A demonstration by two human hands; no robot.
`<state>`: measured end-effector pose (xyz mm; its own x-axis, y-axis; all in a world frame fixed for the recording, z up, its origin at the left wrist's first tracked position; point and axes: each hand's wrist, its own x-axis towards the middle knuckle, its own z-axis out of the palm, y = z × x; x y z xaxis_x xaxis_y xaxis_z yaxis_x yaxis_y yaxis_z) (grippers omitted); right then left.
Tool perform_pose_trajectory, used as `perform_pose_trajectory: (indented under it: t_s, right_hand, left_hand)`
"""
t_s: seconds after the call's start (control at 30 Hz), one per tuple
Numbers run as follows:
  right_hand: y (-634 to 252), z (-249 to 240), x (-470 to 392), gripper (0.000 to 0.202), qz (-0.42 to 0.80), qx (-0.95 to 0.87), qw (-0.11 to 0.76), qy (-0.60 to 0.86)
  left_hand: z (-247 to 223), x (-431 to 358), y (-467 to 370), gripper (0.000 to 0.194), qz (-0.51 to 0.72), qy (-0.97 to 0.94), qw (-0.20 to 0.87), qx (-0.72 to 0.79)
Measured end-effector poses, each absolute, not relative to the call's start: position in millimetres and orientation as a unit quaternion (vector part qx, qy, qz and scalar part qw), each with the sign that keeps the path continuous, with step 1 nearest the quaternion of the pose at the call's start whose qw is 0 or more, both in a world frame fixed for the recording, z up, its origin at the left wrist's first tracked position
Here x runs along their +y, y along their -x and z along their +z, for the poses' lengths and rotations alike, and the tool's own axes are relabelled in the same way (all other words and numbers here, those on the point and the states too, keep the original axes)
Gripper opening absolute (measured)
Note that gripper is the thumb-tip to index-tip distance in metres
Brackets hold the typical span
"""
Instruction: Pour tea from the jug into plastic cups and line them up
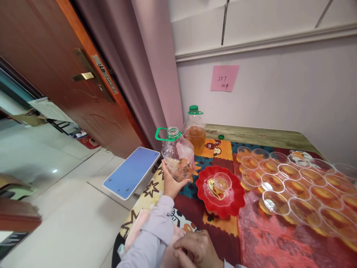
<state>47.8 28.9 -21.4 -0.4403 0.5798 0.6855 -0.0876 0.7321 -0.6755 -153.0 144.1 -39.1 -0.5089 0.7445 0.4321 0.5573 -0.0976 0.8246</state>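
Note:
My left hand [173, 183] is wrapped round the lower side of a clear plastic jug [178, 158]. The jug has a green carry ring and an uncapped mouth, and the patterned cloth shows through its wall. Close to my body, my right hand [198, 248] is curled beside the left sleeve; the inside of its fingers is hidden. Just behind the held jug stands a second jug [195, 136] of amber liquid with its green cap on. To the right, a red scalloped dish [205, 199] holds a clear plastic cup [223, 182] with a little liquid in it.
Rows of clear plastic cups [299, 188] with amber liquid cover the table's right side. A loose green cap [221, 137] lies near the back edge. Left of the table are a blue-topped stool [132, 173] and an open wooden door [92, 85]. A pink note [224, 78] hangs on the wall.

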Motion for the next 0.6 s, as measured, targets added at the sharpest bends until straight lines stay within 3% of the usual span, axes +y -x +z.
perform_pose_trajectory:
  t_s: [0.17,0.4,0.6]
  right_hand:
    - [-50.2,-17.1,27.6,0.025,0.331,-0.787,0.496,0.159]
    - [-50.7,-16.7,26.1,0.024,0.321,-0.797,0.487,0.16]
    - [-49.1,-17.5,26.7,0.026,0.326,-0.786,0.498,0.165]
  left_hand:
    - [-37.8,142.8,154.5,0.163,0.544,-0.507,0.092,0.663]
    - [-33.8,139.7,151.3,0.145,0.542,-0.53,0.108,0.644]
    - [-35.2,141.6,152.0,0.151,0.546,-0.508,0.11,0.657]
